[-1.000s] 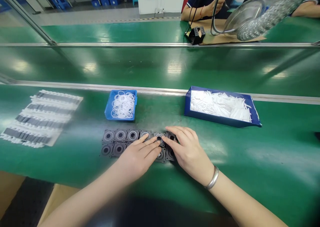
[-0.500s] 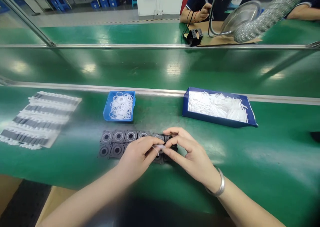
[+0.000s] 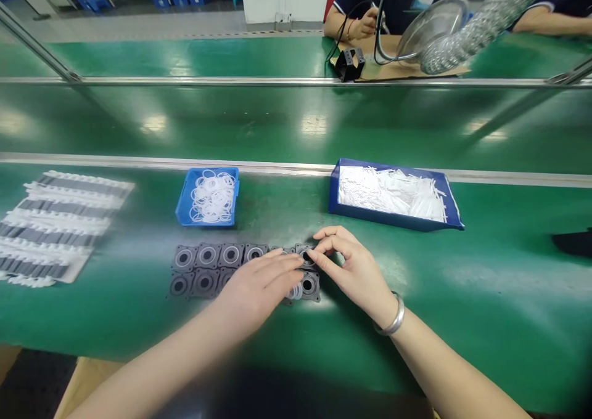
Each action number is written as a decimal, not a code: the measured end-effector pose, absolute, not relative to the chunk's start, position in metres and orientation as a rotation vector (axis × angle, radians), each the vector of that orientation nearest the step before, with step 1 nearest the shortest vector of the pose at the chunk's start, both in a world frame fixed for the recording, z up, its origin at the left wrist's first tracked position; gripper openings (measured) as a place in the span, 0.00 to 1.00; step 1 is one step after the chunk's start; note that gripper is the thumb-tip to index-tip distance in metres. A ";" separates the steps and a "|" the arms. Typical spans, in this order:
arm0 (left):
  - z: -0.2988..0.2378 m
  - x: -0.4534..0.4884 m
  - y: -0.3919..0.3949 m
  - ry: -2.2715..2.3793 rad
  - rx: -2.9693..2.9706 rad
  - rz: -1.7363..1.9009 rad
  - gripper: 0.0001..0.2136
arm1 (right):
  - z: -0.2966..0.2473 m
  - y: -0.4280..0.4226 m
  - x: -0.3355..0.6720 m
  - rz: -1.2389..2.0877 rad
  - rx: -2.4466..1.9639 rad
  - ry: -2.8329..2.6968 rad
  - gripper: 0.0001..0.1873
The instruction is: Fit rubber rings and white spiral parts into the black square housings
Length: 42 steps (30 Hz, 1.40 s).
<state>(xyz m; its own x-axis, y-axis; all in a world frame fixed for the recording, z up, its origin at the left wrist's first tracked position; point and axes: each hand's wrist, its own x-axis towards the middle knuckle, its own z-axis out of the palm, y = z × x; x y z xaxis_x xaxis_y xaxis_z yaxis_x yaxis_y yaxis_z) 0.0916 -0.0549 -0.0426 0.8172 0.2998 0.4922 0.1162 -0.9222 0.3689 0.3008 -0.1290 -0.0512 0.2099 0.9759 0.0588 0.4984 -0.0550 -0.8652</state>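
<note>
Dark square plates (image 3: 206,281) with round holes and pale ring-shaped grooves lie in two rows on the green bench. My left hand (image 3: 263,280) reaches over the right part of the rows, fingers long and close together, its thumb hidden. A small bunch of white rings (image 3: 295,291) shows under those fingertips, apparently held by them. At the far-right plate (image 3: 306,256) of the back row, my right hand (image 3: 349,268) pinches thumb and forefinger at the edge of a thin white ring on the plate. Something white shows inside its palm.
A blue tray of loose white rings (image 3: 185,203) stands behind the plates. Farther right is a dark blue box (image 3: 388,220) of white strips. Grey and white strips (image 3: 69,222) lie on a board at left. Across the metal rail, a co-worker's hand (image 3: 365,26) works near a foil duct (image 3: 485,34).
My hands have parted from where they met around the white rings. My right hand has come down onto the far-right back plate; my left fingers have straightened. The view has shifted slightly.
</note>
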 end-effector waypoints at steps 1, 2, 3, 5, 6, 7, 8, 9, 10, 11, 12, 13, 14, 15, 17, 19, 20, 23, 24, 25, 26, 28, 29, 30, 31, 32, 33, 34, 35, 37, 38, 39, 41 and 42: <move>-0.044 0.094 -0.056 0.248 2.738 0.762 0.11 | -0.054 -0.128 0.300 0.729 -1.671 -1.404 0.08; -0.045 0.096 -0.057 0.202 2.787 0.718 0.11 | -0.055 -0.127 0.300 0.718 -1.664 -1.404 0.08; -0.046 0.097 -0.058 0.178 2.826 0.673 0.12 | -0.057 -0.126 0.299 0.718 -1.655 -1.401 0.08; -0.046 0.100 -0.059 0.173 2.871 0.605 0.12 | -0.059 -0.125 0.297 0.750 -1.637 -1.365 0.05; -0.047 0.100 -0.059 0.170 2.885 0.584 0.13 | -0.060 -0.125 0.296 0.782 -1.632 -1.331 0.05; -0.047 0.101 -0.059 0.163 2.897 0.571 0.13 | -0.062 -0.125 0.295 0.819 -1.630 -1.293 0.06; -0.048 0.102 -0.059 0.149 2.905 0.563 0.13 | -0.064 -0.125 0.294 0.856 -1.630 -1.256 0.08; -0.048 0.102 -0.059 0.132 2.911 0.562 0.13 | -0.066 -0.124 0.294 0.888 -1.632 -1.229 0.09; -0.048 0.102 -0.059 0.116 2.912 0.563 0.13 | -0.068 -0.124 0.294 0.921 -1.635 -1.216 0.09; -0.048 0.102 -0.058 0.104 2.909 0.562 0.12 | -0.069 -0.123 0.295 0.951 -1.634 -1.216 0.10; -0.048 0.102 -0.058 0.098 2.898 0.560 0.13 | -0.068 -0.122 0.297 0.967 -1.636 -1.227 0.10; -0.046 0.101 -0.057 0.100 2.875 0.560 0.13 | -0.066 -0.121 0.300 0.954 -1.648 -1.239 0.10; -0.045 0.099 -0.057 0.126 2.836 0.572 0.13 | -0.061 -0.121 0.302 0.903 -1.667 -1.250 0.10; -0.042 0.097 -0.056 0.179 2.776 0.598 0.13 | -0.055 -0.121 0.305 0.817 -1.687 -1.260 0.10; -0.036 0.090 -0.055 0.337 2.614 0.685 0.11 | -0.036 -0.124 0.307 0.613 -1.697 -1.310 0.08; -0.030 0.083 -0.055 0.498 2.461 0.774 0.09 | -0.018 -0.128 0.301 0.545 -1.644 -1.447 0.06; -0.028 0.079 -0.055 0.555 2.406 0.801 0.08 | -0.010 -0.131 0.295 0.580 -1.601 -1.536 0.06; -0.026 0.070 -0.060 0.635 2.312 0.838 0.07 | -0.002 -0.139 0.273 0.741 -1.524 -1.683 0.03; -0.027 0.067 -0.062 0.649 2.293 0.848 0.08 | -0.004 -0.141 0.266 0.770 -1.527 -1.676 0.03; -0.028 0.065 -0.064 0.658 2.280 0.856 0.08 | -0.006 -0.143 0.261 0.788 -1.537 -1.657 0.04; -0.029 0.063 -0.066 0.664 2.271 0.859 0.08 | -0.009 -0.145 0.257 0.801 -1.552 -1.635 0.05; -0.031 0.060 -0.070 0.670 2.254 0.850 0.07 | -0.014 -0.148 0.254 0.820 -1.576 -1.608 0.06; -0.031 0.059 -0.071 0.673 2.247 0.840 0.07 | -0.015 -0.149 0.254 0.823 -1.580 -1.601 0.07; -0.031 0.058 -0.073 0.676 2.240 0.830 0.08 | -0.016 -0.151 0.254 0.815 -1.579 -1.592 0.06; -0.031 0.058 -0.074 0.679 2.233 0.824 0.08 | -0.016 -0.153 0.254 0.803 -1.573 -1.582 0.05; -0.031 0.059 -0.076 0.680 2.226 0.823 0.08 | -0.016 -0.155 0.254 0.790 -1.565 -1.572 0.04; -0.032 0.060 -0.077 0.679 2.219 0.822 0.07 | -0.016 -0.157 0.253 0.784 -1.555 -1.565 0.03; -0.032 0.061 -0.078 0.676 2.213 0.820 0.07 | -0.016 -0.159 0.253 0.788 -1.550 -1.559 0.03; -0.033 0.063 -0.080 0.671 2.209 0.821 0.07 | -0.016 -0.161 0.252 0.803 -1.548 -1.554 0.03; -0.034 0.065 -0.081 0.660 2.213 0.835 0.07 | -0.017 -0.164 0.253 0.845 -1.556 -1.529 0.06; -0.035 0.066 -0.082 0.657 2.219 0.842 0.07 | -0.018 -0.165 0.255 0.856 -1.560 -1.504 0.07; -0.035 0.067 -0.082 0.656 2.224 0.847 0.07 | -0.020 -0.166 0.258 0.856 -1.565 -1.474 0.07; -0.035 0.067 -0.081 0.674 2.236 0.849 0.07 | -0.024 -0.168 0.265 0.822 -1.594 -1.416 0.07; -0.036 0.067 -0.080 0.689 2.248 0.849 0.07 | -0.026 -0.168 0.268 0.793 -1.620 -1.397 0.07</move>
